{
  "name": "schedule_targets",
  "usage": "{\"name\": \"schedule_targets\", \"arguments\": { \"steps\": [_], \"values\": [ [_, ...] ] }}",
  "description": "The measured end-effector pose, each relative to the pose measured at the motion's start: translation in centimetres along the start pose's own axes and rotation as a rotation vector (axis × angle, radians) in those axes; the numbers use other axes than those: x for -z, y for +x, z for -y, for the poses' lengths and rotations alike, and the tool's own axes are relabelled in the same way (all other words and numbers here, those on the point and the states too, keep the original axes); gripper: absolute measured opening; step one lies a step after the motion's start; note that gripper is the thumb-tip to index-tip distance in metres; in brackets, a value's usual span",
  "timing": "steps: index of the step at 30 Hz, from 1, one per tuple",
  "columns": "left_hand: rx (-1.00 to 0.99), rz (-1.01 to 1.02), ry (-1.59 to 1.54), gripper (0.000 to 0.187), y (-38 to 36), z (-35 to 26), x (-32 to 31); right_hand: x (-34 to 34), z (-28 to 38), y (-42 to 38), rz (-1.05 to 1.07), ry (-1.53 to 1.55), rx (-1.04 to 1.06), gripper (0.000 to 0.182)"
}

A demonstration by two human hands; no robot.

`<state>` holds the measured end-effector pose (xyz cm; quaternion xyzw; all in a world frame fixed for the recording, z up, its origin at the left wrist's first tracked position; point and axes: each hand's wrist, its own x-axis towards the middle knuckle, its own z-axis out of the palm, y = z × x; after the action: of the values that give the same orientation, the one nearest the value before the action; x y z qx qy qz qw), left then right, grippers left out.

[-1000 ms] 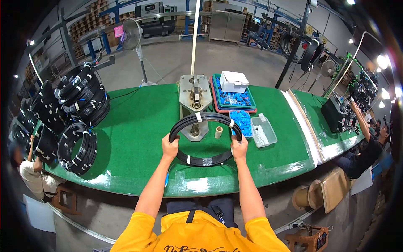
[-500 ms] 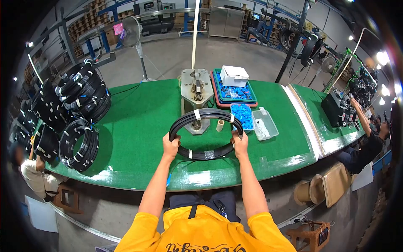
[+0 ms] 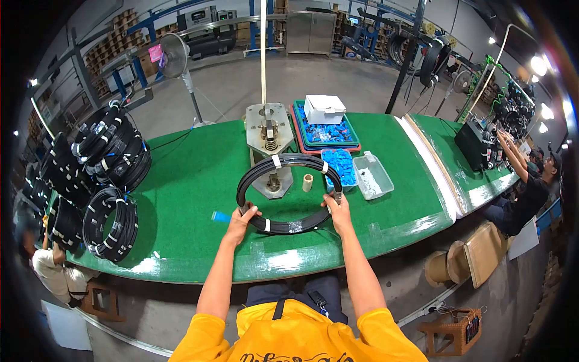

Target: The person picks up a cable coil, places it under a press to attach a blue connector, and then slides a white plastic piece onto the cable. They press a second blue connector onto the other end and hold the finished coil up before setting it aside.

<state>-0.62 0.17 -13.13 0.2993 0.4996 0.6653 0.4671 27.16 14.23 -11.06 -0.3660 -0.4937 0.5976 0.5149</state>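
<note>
A coil of black cable (image 3: 280, 227), bound with white tape bands and clear tape, is held up in front of me over the green bench. My left hand (image 3: 241, 222) is closed round its left lower side, and my right hand (image 3: 336, 211) grips its right side. A blue tag (image 3: 221, 216) sticks out left of my left hand. Behind the coil stands a metal fixture (image 3: 269, 130) with a spring on its post, its lower part overlapped by the ring. A short cream-coloured tube (image 3: 307, 182) shows through the coil's opening.
A tub of blue pieces (image 3: 339, 166), a clear tub with white bits (image 3: 374, 178) and stacked trays (image 3: 325, 145) under a white box (image 3: 324, 109) sit right of the fixture. Cable coils (image 3: 110, 223) are heaped at left. People work at both ends of the green bench (image 3: 187, 211).
The view has shifted a little. The coil has moved slightly right over the bench and turned in my hands. The blue tag, low by the bench edge before, now points out at left.
</note>
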Motion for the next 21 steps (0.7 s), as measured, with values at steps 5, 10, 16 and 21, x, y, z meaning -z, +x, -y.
{"name": "schedule_targets", "arguments": {
  "steps": [5,10,16,21],
  "values": [
    [-0.035,-0.1,-0.045,0.02,1.3,1.7,-0.8,0.6,0.2,-0.1,0.091,-0.086,-0.012,0.023],
    [-0.06,-0.144,-0.123,0.024,1.4,1.6,-1.5,2.8,0.6,0.1,0.412,-0.164,-0.079,0.033],
    [-0.029,-0.109,-0.132,0.023,2.0,1.5,-1.2,6.0,2.2,1.1,0.634,0.096,-0.413,0.066],
    [-0.001,-0.106,-0.149,0.019,2.1,1.8,-1.0,6.2,1.5,-0.5,0.691,0.198,-0.334,0.059]
  ]
}}
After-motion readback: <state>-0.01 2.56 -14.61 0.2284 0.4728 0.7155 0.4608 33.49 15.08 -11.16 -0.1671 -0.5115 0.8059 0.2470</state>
